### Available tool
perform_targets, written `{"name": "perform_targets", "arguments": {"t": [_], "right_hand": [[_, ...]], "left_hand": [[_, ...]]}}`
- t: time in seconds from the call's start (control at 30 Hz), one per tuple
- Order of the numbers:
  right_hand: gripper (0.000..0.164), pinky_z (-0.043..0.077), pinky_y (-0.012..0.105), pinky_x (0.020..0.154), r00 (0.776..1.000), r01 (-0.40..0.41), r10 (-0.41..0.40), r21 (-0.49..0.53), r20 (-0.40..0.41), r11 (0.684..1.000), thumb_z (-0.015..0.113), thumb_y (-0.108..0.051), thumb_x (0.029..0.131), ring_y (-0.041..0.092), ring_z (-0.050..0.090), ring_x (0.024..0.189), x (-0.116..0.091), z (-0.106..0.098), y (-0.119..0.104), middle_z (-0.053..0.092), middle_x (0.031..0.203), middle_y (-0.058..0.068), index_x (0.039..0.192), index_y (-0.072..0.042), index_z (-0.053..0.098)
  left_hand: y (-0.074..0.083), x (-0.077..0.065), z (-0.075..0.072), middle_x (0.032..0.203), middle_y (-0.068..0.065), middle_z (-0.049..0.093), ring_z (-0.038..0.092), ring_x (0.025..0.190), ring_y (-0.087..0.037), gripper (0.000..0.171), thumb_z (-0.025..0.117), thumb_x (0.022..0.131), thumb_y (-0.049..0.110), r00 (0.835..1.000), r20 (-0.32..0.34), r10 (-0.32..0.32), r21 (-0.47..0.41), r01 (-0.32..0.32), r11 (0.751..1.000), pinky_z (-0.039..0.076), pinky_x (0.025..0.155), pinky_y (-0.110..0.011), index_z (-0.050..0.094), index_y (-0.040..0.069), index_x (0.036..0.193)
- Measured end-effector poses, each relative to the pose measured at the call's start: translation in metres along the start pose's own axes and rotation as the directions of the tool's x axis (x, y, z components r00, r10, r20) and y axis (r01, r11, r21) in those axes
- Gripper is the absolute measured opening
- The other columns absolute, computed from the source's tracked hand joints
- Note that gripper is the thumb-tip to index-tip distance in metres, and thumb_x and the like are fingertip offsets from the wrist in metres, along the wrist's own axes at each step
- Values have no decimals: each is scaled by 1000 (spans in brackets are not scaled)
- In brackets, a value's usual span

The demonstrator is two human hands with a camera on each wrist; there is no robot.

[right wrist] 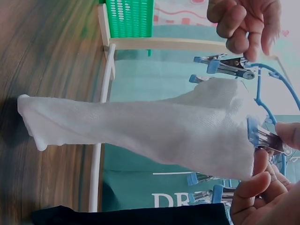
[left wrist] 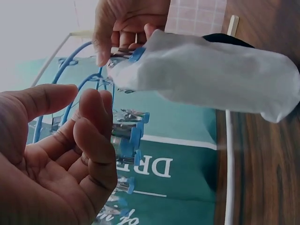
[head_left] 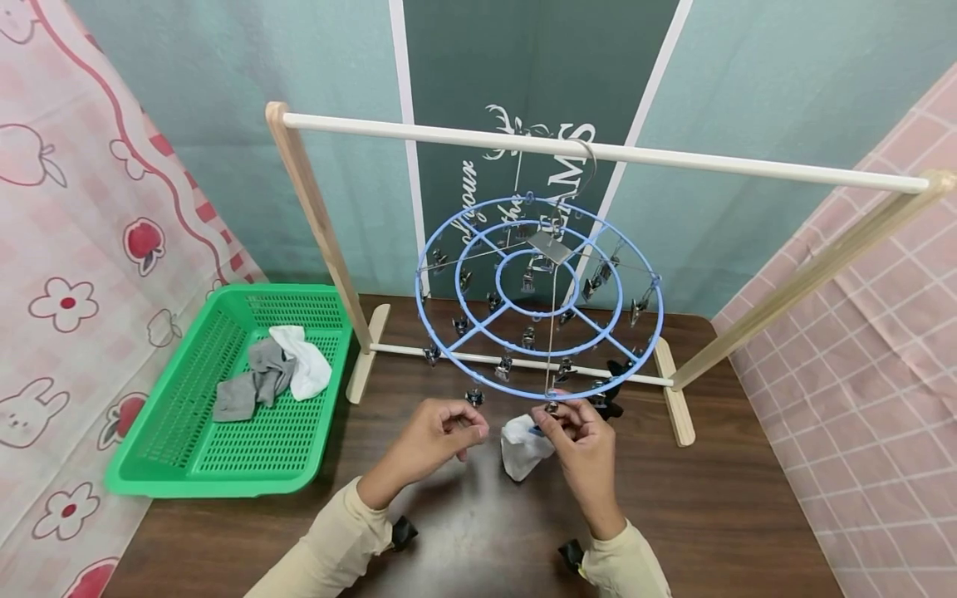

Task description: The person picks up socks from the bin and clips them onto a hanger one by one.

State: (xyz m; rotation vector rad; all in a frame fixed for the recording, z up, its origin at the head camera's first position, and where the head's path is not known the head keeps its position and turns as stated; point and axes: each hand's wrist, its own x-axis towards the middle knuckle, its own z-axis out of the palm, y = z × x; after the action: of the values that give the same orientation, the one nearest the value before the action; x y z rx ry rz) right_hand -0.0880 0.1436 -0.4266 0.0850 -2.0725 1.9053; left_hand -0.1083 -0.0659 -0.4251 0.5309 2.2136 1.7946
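Observation:
A white sock (right wrist: 154,126) hangs by its cuff from a clip (right wrist: 265,136) at the near rim of the blue round clip hanger (head_left: 489,384). My right hand (head_left: 586,440) pinches that metal clip between thumb and fingers, right at the cuff. To the left of the sock, my left hand (head_left: 441,436) is raised near another hanging clip (head_left: 474,398), its fingers loosely bent with nothing between them. In the left wrist view a gap shows between this left hand (left wrist: 56,164) and the sock. A black sock (right wrist: 140,215) hangs beside the white one.
At the left stands a green basket (head_left: 217,486) with a grey sock (head_left: 257,382) and a white sock (head_left: 302,361) in it. The hanger hooks over the white bar (head_left: 449,135) of a wooden-legged rack. Curtains and a pink tiled panel (head_left: 875,374) enclose the brown table (head_left: 718,507).

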Motion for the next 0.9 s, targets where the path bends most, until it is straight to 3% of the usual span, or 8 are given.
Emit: {"name": "perform_targets", "arguments": {"t": [0.3, 0.47, 0.6, 0.73, 0.9], "right_hand": [[16, 35, 15, 45, 998, 46, -47, -33, -49, 998, 69, 13, 80, 1, 47, 52, 0, -5, 3, 67, 80, 25, 95, 13, 63], [17, 35, 12, 47, 992, 83, -89, -69, -94, 994, 69, 16, 78, 0, 48, 53, 1, -7, 5, 67, 77, 22, 93, 18, 61], [16, 35, 13, 46, 988, 104, -111, -72, -105, 992, 67, 18, 78, 0, 50, 55, 1, -9, 6, 68, 77, 19, 92, 19, 60], [16, 34, 14, 46, 985, 124, -132, -82, -112, 989, 67, 19, 78, 1, 52, 58, 2, -11, 7, 67, 78, 24, 92, 19, 61], [18, 32, 15, 45, 979, 137, -152, -114, -134, 984, 68, 17, 77, 2, 52, 59, 2, -15, 9, 67, 78, 25, 95, 18, 63]], "left_hand": [[1, -7, -16, 74, -4, 67, 59, 54, -17, 9, 64, 91, 8, 999, -39, -19, 26, 20, 999, 44, 49, -22, 71, 2, 89], [1, -11, -27, 78, -10, 68, 60, 57, -18, 11, 65, 92, 12, 997, -63, -47, 35, 49, 998, 43, 49, -22, 71, 3, 92], [1, -15, -35, 78, -6, 68, 60, 57, -20, 12, 65, 93, 14, 995, -82, -55, 46, 58, 997, 39, 47, -21, 71, 4, 94], [0, -19, -43, 77, -6, 67, 60, 56, -19, 12, 65, 93, 14, 991, -125, -46, 61, 54, 997, 37, 46, -21, 70, 3, 92], [-2, -24, -54, 77, -8, 67, 59, 55, -19, 10, 62, 94, 8, 977, -208, -42, 50, 54, 997, 46, 50, -26, 69, 0, 94]]}}
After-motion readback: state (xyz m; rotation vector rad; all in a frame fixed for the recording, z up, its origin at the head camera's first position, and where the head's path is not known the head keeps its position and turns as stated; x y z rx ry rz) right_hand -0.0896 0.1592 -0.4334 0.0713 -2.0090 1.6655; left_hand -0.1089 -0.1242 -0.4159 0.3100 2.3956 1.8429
